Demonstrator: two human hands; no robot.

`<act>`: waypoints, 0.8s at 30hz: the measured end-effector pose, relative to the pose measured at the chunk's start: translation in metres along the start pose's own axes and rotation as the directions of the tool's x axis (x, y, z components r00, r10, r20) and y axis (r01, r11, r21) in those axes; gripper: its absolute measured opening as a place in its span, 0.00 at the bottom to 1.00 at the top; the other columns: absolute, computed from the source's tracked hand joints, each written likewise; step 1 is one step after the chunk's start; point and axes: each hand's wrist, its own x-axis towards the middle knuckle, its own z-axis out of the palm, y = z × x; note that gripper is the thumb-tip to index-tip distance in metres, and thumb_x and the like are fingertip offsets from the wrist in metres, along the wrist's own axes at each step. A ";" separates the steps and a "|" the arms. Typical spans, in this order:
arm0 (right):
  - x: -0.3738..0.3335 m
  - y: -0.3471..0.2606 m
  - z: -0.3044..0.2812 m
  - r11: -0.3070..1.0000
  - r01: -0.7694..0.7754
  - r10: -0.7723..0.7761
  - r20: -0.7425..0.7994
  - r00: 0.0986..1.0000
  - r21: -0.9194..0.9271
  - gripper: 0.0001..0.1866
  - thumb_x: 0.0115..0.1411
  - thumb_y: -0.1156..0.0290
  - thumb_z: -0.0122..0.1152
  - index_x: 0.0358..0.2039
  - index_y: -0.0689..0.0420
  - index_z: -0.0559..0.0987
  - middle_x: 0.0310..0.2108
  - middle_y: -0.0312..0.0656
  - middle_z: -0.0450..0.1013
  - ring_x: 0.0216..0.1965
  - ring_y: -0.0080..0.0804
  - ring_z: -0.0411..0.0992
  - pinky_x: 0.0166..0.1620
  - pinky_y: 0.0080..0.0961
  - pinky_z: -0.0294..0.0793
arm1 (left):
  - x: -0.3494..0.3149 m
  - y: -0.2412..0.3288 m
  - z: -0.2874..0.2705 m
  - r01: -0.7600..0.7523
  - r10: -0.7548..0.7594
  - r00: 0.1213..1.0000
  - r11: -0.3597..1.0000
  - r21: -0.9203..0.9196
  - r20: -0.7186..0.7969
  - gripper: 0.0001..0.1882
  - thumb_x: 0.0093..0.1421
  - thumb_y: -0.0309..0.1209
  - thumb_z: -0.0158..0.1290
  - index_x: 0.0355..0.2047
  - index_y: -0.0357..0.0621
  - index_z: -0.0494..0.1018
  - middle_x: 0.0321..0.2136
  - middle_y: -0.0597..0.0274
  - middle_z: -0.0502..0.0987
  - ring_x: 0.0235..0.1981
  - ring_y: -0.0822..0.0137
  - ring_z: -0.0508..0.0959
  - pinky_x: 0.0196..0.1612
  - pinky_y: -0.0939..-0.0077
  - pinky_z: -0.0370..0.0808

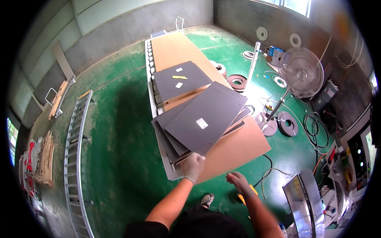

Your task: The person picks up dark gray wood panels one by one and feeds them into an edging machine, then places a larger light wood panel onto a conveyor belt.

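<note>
My left hand (193,166), in a pale glove, is at the near corner of a stack of dark grey panels. Its fingers are curled closed; whether they grip the top panel's corner is hidden. That top panel (210,111) bears a white label and lies askew over other grey panels (168,133). Lower right of it, my right hand (238,180) hangs in the air beyond the near edge of a brown board (246,144). It is blurred, and I cannot make out anything in its fingers. Behind the stack sits another grey panel pile (182,79) with white labels and a yellow strip.
The brown board rests on a long roller conveyor (151,75). On the left stand a metal rack like a ladder (75,150) and wooden strips (47,162). To the right are a standing fan (301,73), coiled edging rolls (287,123), loose cables (317,129) and a machine (305,202).
</note>
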 end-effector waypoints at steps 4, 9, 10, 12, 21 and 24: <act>0.072 -0.055 0.063 0.963 -0.038 0.064 -0.089 0.994 0.266 0.26 0.69 0.54 0.58 0.58 0.60 0.71 0.43 0.44 0.77 0.45 0.35 0.77 0.49 0.31 0.77 | -0.043 0.010 0.014 -0.224 0.217 0.564 0.969 -0.105 0.797 0.21 0.67 0.45 0.53 0.42 0.37 0.79 0.36 0.48 0.81 0.40 0.57 0.82 0.45 0.64 0.76; 0.087 -0.052 0.072 0.903 0.003 0.048 -0.107 0.993 0.429 0.21 0.70 0.56 0.57 0.53 0.59 0.74 0.41 0.42 0.78 0.43 0.33 0.78 0.45 0.31 0.79 | -0.092 -0.083 0.008 0.401 -0.023 0.701 0.840 -0.367 0.713 0.23 0.71 0.48 0.49 0.48 0.39 0.77 0.43 0.58 0.80 0.46 0.65 0.80 0.51 0.69 0.75; 0.077 -0.047 0.062 0.906 0.026 0.020 -0.102 0.995 0.423 0.20 0.70 0.57 0.57 0.53 0.59 0.74 0.41 0.41 0.78 0.42 0.33 0.78 0.44 0.31 0.79 | -0.093 -0.088 -0.005 0.558 -0.139 0.707 0.712 -0.426 0.693 0.23 0.71 0.48 0.49 0.52 0.40 0.75 0.46 0.60 0.79 0.48 0.64 0.79 0.54 0.67 0.74; 0.052 -0.037 0.044 0.905 0.046 -0.020 -0.067 0.998 0.424 0.19 0.69 0.58 0.57 0.52 0.59 0.75 0.41 0.41 0.77 0.42 0.33 0.78 0.45 0.30 0.79 | -0.092 -0.113 -0.028 0.726 -0.311 0.672 0.453 -0.517 0.672 0.26 0.72 0.49 0.47 0.57 0.40 0.71 0.52 0.59 0.77 0.53 0.60 0.76 0.59 0.62 0.71; -0.094 0.045 -0.044 0.562 0.303 0.027 -0.383 0.923 0.769 0.24 0.69 0.59 0.55 0.59 0.61 0.73 0.54 0.44 0.76 0.56 0.42 0.73 0.61 0.43 0.71 | -0.057 -0.058 -0.022 0.856 0.015 0.502 0.137 -0.499 0.865 0.47 0.65 0.65 0.45 0.69 0.38 0.56 0.65 0.48 0.65 0.67 0.49 0.64 0.70 0.50 0.58; -0.116 0.055 -0.075 0.463 0.496 0.041 -0.576 0.816 0.735 0.25 0.70 0.55 0.54 0.58 0.60 0.73 0.55 0.44 0.76 0.57 0.43 0.73 0.63 0.43 0.70 | -0.031 0.011 0.024 0.745 0.114 0.650 0.101 -0.660 0.751 0.41 0.65 0.59 0.50 0.68 0.44 0.58 0.65 0.55 0.66 0.66 0.51 0.65 0.69 0.51 0.59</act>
